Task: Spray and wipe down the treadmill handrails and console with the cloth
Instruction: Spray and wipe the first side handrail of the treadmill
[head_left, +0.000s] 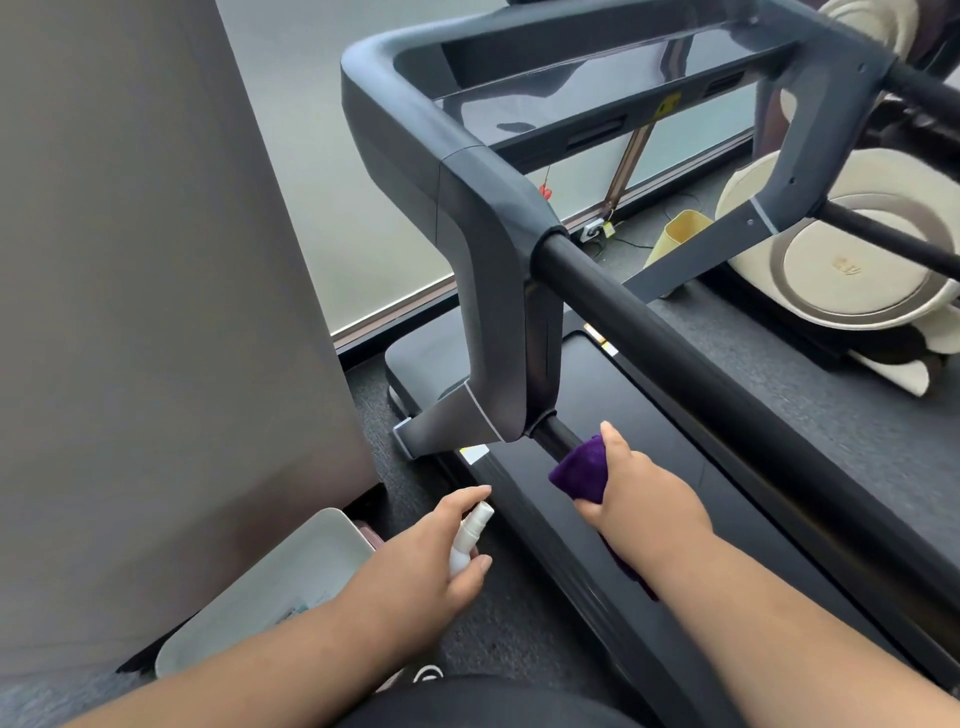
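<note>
The treadmill's dark grey console frame (467, 171) fills the upper middle, with a glossy console panel (597, 88) across its top. A long black handrail (675, 343) runs down to the right, and a shorter lower black bar (553, 434) leaves the frame's bottom. My right hand (639, 488) grips a purple cloth (579, 470) wrapped over that lower bar, close to the frame. My left hand (441, 551) holds a small white spray bottle (470, 535) beside the treadmill deck, nozzle pointing up and right.
A grey curtain (145, 312) hangs at the left, with a white tray (270, 587) on the floor beneath it. The treadmill belt (649, 415) lies below the rails. A cream massage chair (852, 249) stands at the right, a yellow bag (675, 234) by the window.
</note>
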